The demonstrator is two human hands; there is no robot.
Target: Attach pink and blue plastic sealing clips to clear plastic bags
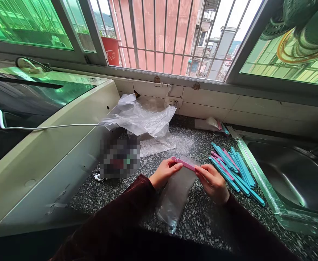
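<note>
Clip [184,164] of pink colour is held near the centre of the frame, across the upper part of a clear bag [176,194]. It looks light and rather stiff, probably of smooth plastic, so it could slide a little in the fingers, and a hard twist might strain it. The good place to take hold is at its two ends, with the thumb against the fingers. The bag seems thin and soft, and likely bends easily under it.

The clip has its long axis mostly across the frame, sloping from upper left down to lower right. Its small rounded end points to the left. The left hand [163,174] pinches near this end, and the right hand [214,184] pinches the other end between thumb and fingers. The bag stretches from the clip toward the bottom of the frame, leaning slightly left, above the speckled counter [198,217].

Right of the right hand, a pile [225,157] of blue and pink strips lies beside the sink [259,177], which fills the right side of the frame. Crumpled plastic [148,123] lies left of the upper centre, below a wall socket [174,102].
</note>
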